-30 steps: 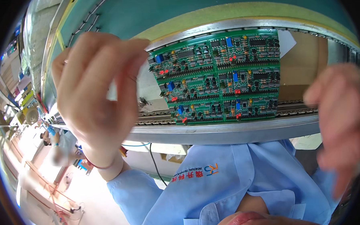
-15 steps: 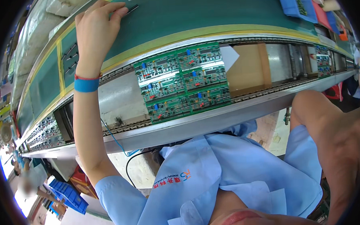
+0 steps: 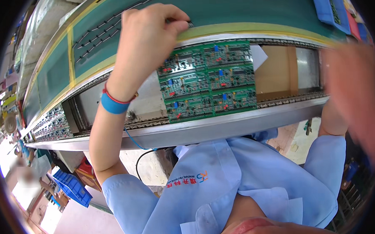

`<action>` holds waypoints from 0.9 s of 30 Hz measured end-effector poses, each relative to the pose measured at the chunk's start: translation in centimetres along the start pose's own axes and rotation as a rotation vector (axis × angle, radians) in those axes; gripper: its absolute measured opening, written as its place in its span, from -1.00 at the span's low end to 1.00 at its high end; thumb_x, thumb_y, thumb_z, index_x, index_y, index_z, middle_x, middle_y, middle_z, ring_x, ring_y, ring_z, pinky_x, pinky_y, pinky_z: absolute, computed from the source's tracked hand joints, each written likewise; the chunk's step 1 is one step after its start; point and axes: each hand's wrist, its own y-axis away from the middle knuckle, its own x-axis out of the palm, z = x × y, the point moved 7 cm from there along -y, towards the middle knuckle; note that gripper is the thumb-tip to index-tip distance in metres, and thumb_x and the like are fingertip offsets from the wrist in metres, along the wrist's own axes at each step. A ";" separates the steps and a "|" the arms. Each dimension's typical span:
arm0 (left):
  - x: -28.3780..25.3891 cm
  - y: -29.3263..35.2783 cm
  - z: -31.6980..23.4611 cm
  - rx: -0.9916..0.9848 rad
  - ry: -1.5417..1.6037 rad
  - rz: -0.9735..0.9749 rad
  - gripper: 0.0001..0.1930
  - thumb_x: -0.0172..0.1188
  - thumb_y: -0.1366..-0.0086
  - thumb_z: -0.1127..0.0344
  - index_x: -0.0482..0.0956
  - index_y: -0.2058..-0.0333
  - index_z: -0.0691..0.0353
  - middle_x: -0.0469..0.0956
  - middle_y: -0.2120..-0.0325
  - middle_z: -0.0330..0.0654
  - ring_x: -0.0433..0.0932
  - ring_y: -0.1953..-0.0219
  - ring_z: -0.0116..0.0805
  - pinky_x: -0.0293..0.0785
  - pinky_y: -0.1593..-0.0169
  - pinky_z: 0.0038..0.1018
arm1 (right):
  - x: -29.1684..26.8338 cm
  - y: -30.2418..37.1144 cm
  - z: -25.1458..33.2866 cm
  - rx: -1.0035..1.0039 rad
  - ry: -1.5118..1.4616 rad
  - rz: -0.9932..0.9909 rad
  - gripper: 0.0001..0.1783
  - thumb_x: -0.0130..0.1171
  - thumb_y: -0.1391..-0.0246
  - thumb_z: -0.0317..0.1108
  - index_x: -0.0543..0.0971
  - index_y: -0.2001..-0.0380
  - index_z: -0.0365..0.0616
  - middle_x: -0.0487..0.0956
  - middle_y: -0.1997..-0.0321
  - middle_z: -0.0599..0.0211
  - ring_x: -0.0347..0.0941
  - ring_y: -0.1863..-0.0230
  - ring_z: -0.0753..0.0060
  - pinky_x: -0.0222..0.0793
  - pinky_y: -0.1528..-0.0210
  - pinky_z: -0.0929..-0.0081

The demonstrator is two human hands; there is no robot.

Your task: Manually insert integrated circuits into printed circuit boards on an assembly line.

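My left hand (image 3: 150, 30) is above the far edge of a conveyor, thumb and forefinger pinched on a small dark component (image 3: 190, 24), mostly hidden by the fingers. Just below and to the right of it lies a panel of green circuit boards (image 3: 211, 80) with blue and red parts, resting on the conveyor rails. Beyond my left wrist, several thin black pin strips (image 3: 98, 28) lie in rows on a green mat (image 3: 241, 10). My right hand (image 3: 353, 72) is smeared by motion over the conveyor's right end; its fingers cannot be made out.
A blue bin (image 3: 329, 8) with green parts stands at the far right. Brown cardboard (image 3: 275, 69) and a white paper piece (image 3: 258, 55) lie right of the panel. The metal conveyor edge (image 3: 237, 112) runs in front of me. More boards (image 3: 52, 129) sit at the left.
My left hand has come right and nearer from the mat to the panel's far edge, carrying the dark component. My right arm has swung outward over the conveyor. The view has shifted slightly.
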 end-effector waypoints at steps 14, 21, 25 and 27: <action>-0.8 -1.4 4.0 -0.320 0.053 0.386 -0.81 0.42 -0.20 0.29 0.76 0.26 0.25 0.66 0.51 -0.16 0.57 0.45 -0.45 0.49 0.29 -0.47 | 4.5 -15.6 -10.4 0.483 0.364 0.342 -0.78 0.38 -0.15 -0.31 0.73 0.29 -0.29 0.70 0.39 0.24 0.55 0.34 0.46 0.44 0.22 0.48; -1.1 -3.0 1.2 -0.487 -0.010 0.557 -0.82 0.34 -0.23 0.32 0.77 0.39 0.35 0.67 0.56 0.03 0.65 0.49 -0.20 0.56 0.31 -0.38 | 4.9 -16.0 -10.4 0.553 0.427 0.454 -0.80 0.37 -0.12 -0.35 0.74 0.33 -0.31 0.70 0.42 0.23 0.56 0.35 0.47 0.45 0.22 0.50; -1.3 -3.7 0.3 -0.577 -0.007 0.686 -0.80 0.37 -0.23 0.28 0.78 0.38 0.34 0.66 0.58 0.01 0.59 0.54 -0.27 0.54 0.33 -0.41 | 5.0 -15.8 -10.0 0.607 0.513 0.414 -0.80 0.37 -0.12 -0.34 0.73 0.37 -0.32 0.70 0.41 0.20 0.57 0.34 0.44 0.46 0.22 0.48; -0.8 -3.1 0.6 -0.679 -0.055 0.804 -0.80 0.38 -0.23 0.28 0.78 0.39 0.33 0.66 0.58 0.01 0.57 0.55 -0.29 0.53 0.34 -0.41 | 4.8 -15.8 -10.0 0.626 0.557 0.395 -0.79 0.37 -0.11 -0.34 0.73 0.38 -0.31 0.71 0.40 0.19 0.57 0.34 0.43 0.46 0.22 0.47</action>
